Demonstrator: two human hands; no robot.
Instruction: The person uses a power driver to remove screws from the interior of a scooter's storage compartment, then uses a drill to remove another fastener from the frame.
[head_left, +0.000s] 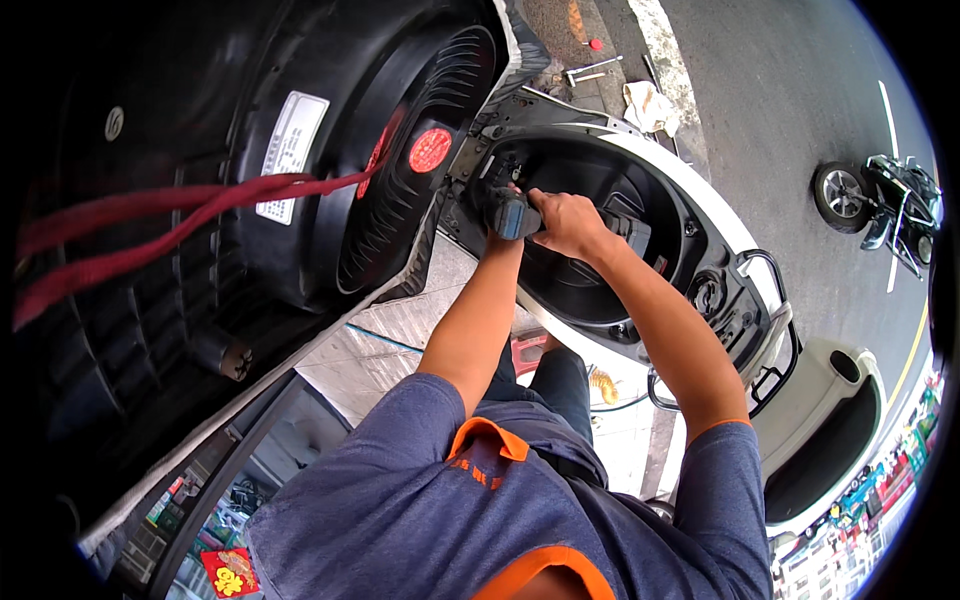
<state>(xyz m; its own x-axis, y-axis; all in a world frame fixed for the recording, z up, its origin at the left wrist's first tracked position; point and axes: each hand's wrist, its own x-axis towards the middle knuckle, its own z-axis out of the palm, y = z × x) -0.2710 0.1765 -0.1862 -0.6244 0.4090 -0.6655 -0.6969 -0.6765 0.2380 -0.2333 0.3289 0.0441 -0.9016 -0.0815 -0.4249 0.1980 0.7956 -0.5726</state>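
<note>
**Tool gripped at the scooter's open tub**

You stand over a white-bodied scooter (722, 205), with a ribbed black plastic seat underside (300, 70) raised to your left. Within the body sits a deep black plastic storage tub (570, 285). Over the tub's left edge is a dark, rounded tool with a blue-grey end (512, 216), apparently a power driver. Your right hand (572, 225) is clenched around it. Your left hand (515, 187) is mostly hidden behind the tool, so its hold can't be told.

Expect the tool to be fairly heavy and rigid, its smooth casing slippery if sweaty; grip the handle, fingers clear of the tip.
</note>
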